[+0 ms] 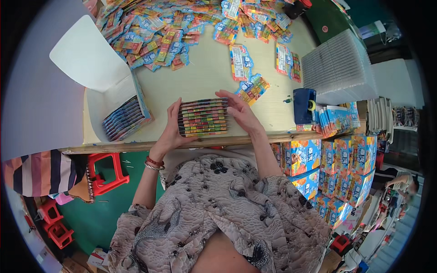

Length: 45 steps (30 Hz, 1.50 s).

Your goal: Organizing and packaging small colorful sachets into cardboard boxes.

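A neat stack of flat, colourful candy packets [203, 119] stands at the front edge of the table, its edges facing me. My left hand [172, 129] grips it from the left, with the thumb along the near bottom side and the fingers up the far left corner. From the right, my right hand [243, 113] closes on the stack, fingertips at its far right corner. To the left stands an open carton [142, 96] with a white lid raised, holding a row of similar packets [124, 120].
Loose packets [168, 41] heap across the far table [205, 68], and a few lie nearer, right of centre. At the right are a blue tape dispenser [304, 107] and a stack of clear plastic trays [337, 68]. Filled cartons [305, 157] are piled below right; red stools [108, 173] stand left.
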Tool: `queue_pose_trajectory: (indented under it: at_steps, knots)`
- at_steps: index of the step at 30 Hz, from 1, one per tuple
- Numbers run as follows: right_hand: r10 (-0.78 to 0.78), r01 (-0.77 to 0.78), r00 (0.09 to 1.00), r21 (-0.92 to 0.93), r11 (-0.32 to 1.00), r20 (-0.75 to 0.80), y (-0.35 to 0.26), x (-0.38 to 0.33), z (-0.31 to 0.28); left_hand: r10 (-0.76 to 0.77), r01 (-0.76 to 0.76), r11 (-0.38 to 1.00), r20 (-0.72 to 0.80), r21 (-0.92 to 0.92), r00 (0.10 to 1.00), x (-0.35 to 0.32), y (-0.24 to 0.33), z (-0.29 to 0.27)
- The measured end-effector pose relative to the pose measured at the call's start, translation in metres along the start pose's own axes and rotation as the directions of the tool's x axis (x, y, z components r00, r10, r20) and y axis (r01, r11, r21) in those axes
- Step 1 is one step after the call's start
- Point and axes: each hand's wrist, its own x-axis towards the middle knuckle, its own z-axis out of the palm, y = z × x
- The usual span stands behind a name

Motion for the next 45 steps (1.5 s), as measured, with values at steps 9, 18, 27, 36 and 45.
queue_pose_trajectory:
  at_steps: [9,18,27,36,45]
  knots:
    - [-0.187,0.093,0.964,-0.422,0.902,-0.188,0.012,-0.005,0.018,0.034,-0.034,0.999,-0.012,-0.020,0.999,0.004,0.000,0.000]
    - [-0.220,0.129,0.962,-0.438,0.890,-0.163,0.016,-0.005,0.017,0.095,-0.095,0.995,-0.037,0.005,0.995,0.003,-0.004,0.000]
    - [-0.216,0.134,0.963,-0.413,0.901,-0.159,0.017,-0.003,0.018,0.089,-0.089,0.996,0.000,0.005,0.996,0.007,-0.006,-0.004]
    - [-0.247,0.255,0.929,-0.006,0.967,-0.276,-0.016,0.023,0.099,0.278,-0.224,0.928,-0.154,0.297,0.948,-0.027,0.042,-0.067]
    - [-0.458,0.460,0.884,-0.351,0.816,0.094,-0.033,0.205,0.203,0.085,0.031,0.960,-0.393,0.279,0.915,-0.030,0.010,-0.231]
